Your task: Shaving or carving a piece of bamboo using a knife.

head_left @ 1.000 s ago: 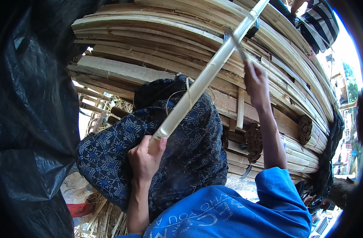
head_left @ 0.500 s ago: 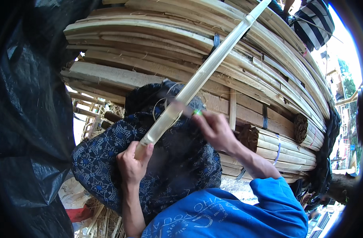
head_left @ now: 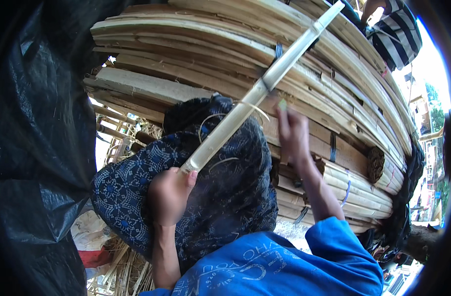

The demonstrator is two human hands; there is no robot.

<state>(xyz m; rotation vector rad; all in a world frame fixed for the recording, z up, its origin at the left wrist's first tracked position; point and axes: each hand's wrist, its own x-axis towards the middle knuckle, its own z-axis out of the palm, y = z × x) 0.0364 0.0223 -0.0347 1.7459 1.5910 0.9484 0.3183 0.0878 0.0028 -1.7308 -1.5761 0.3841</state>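
Left hand [head_left: 169, 195] grips bamboo strip [head_left: 257, 91] | right hand [head_left: 293, 133] beside it

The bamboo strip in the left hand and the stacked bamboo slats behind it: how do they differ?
The bamboo strip is single and slanted, rising from the left hand toward the upper right; the stacked bamboo slats are many, lying roughly level and tied in bundles. The strip looks pale; many slats look browner. Both are long, narrow pieces.

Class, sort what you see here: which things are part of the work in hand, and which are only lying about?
In use: left hand gripping the pale bamboo strip; right hand; blue patterned cloth under the strip.

Lying about: stacked bamboo slats; black plastic sheet; striped sleeve.
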